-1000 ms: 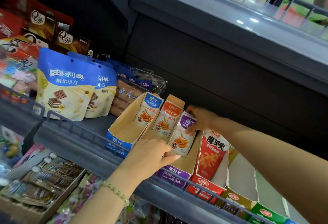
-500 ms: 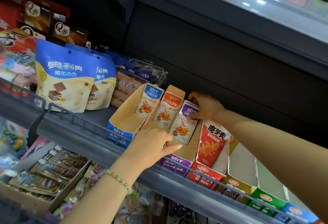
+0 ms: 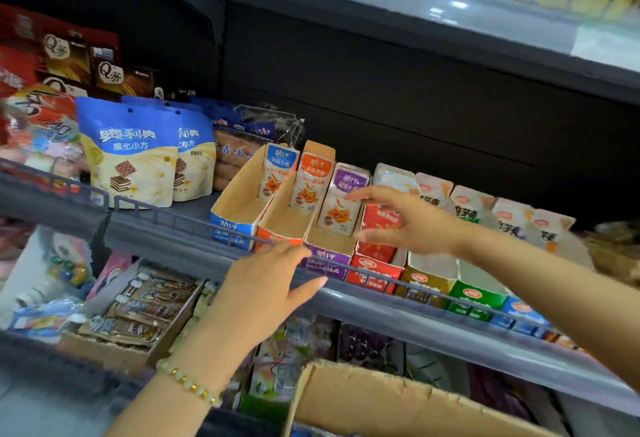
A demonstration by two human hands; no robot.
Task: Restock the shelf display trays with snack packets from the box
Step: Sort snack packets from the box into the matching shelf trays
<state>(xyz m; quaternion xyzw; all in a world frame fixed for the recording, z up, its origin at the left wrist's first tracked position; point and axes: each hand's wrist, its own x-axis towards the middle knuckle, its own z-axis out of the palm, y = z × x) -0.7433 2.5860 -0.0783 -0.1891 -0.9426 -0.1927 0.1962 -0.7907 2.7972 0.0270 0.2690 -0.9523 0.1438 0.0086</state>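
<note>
The right hand [image 3: 407, 222] hovers with fingers spread, holding nothing. The purple snack packet [image 3: 341, 206] stands upright at its fingertips, in the purple display tray [image 3: 325, 257]; contact cannot be told. A red packet [image 3: 376, 219] shows behind its fingers. The left hand [image 3: 266, 284], loose and empty, hangs just below that tray, before the shelf rail [image 3: 194, 225]. The cardboard box [image 3: 363, 398] lies below both forearms.

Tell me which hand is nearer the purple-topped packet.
Right. The right hand is beside the purple-topped packet, fingertips at its face; the left hand is lower, at the shelf rail.
</note>
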